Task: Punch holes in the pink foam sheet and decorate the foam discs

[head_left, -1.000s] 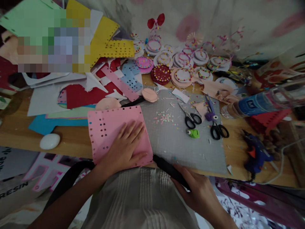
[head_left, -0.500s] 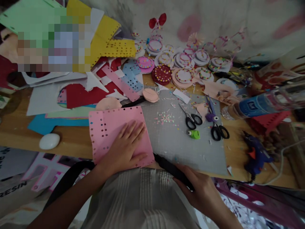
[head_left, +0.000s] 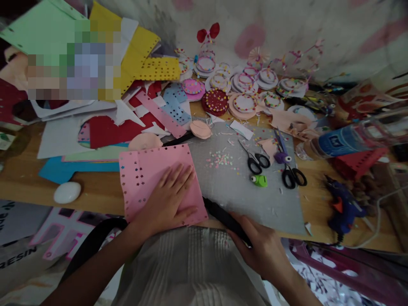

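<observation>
My left hand point(head_left: 170, 195) lies flat, fingers stretched out, on a pink foam sheet point(head_left: 153, 163) punched with small star- and flower-shaped holes along its edges. In my right hand point(head_left: 255, 242) is the handle of a long black tool point(head_left: 226, 219). Its tip meets the sheet's right edge, and the far end is hidden by the sheet, so its kind cannot be made out. Beneath the sheet's right side extends a grey cutting mat point(head_left: 255, 208). A heap of tiny punched-out pieces point(head_left: 219, 159) sits on the mat, right of the sheet.
Two pairs of black-handled scissors point(head_left: 259, 161) point(head_left: 293, 177), a green craft punch point(head_left: 259, 180) and a purple one point(head_left: 282, 158) lie rightward. Beyond are a blue glue gun point(head_left: 346, 208) and a bottle point(head_left: 338, 140). Beaded discs point(head_left: 215, 102) line the back; foam scraps point(head_left: 111, 129) cover the left.
My right hand and the black tool have shifted slightly up and to the left along the sheet's right edge. My left hand stays flat on the sheet.
</observation>
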Tool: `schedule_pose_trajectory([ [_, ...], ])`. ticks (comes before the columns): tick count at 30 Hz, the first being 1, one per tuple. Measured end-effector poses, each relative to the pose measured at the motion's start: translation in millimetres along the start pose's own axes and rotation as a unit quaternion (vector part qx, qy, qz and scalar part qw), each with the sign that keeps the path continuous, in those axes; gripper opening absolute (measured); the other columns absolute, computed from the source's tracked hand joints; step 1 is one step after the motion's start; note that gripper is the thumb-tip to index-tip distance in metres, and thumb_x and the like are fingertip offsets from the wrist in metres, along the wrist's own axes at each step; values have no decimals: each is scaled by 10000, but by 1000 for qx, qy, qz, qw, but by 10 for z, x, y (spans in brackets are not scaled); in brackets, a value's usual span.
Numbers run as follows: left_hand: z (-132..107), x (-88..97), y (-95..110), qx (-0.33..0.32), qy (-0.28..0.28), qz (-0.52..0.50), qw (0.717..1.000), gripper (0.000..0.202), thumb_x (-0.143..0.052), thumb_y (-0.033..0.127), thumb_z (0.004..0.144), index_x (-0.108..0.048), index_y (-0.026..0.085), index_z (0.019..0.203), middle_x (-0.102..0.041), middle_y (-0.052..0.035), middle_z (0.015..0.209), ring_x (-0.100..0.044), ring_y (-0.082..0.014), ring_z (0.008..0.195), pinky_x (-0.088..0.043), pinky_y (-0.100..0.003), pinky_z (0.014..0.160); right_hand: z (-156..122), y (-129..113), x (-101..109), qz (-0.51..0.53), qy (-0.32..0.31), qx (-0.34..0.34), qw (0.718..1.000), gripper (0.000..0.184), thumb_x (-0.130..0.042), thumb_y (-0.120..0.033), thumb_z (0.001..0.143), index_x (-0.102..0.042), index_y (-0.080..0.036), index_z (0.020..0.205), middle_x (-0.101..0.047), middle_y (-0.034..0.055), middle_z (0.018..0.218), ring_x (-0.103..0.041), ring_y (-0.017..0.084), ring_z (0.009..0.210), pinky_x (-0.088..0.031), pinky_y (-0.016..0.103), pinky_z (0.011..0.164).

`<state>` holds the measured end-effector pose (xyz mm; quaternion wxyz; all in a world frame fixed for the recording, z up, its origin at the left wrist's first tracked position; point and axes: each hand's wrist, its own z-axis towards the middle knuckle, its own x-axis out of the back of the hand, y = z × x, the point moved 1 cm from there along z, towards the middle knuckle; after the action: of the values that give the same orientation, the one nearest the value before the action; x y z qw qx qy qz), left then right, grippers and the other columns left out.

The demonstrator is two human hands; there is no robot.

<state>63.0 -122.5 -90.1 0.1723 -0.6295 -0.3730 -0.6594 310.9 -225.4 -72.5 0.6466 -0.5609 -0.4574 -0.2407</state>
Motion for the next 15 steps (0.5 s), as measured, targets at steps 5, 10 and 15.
schedule_pose_trajectory([
  [5,-3,-11,4,0,0,-3,1000,836,-470,547,885,-150,102,1517,-127,-127,1594,-61,-327,1463,-70,-529,1174,111,10,31,-29,2,6,1000,285,-449,-303,966,-509,-161,1207,-717,65,895,-705,198,708,-542,286,584],
  [10,2,-4,-1,-6,6,-4,1000,831,-451,559,894,-154,94,1515,-133,-123,1594,-67,-317,1464,-67,-516,1178,226,24,58,-43,16,22,999,284,-432,-303,970,-522,-144,1187,-719,82,907,-706,191,718,-543,275,589],
  [15,-11,-4,-3,-6,7,5,1000,810,-419,563,909,-154,98,1517,-127,-113,1596,-63,-313,1464,-53,-506,1178,330,16,71,-47,14,24,999,282,-418,-299,972,-512,-154,1195,-717,80,907,-706,192,704,-539,274,564],
])
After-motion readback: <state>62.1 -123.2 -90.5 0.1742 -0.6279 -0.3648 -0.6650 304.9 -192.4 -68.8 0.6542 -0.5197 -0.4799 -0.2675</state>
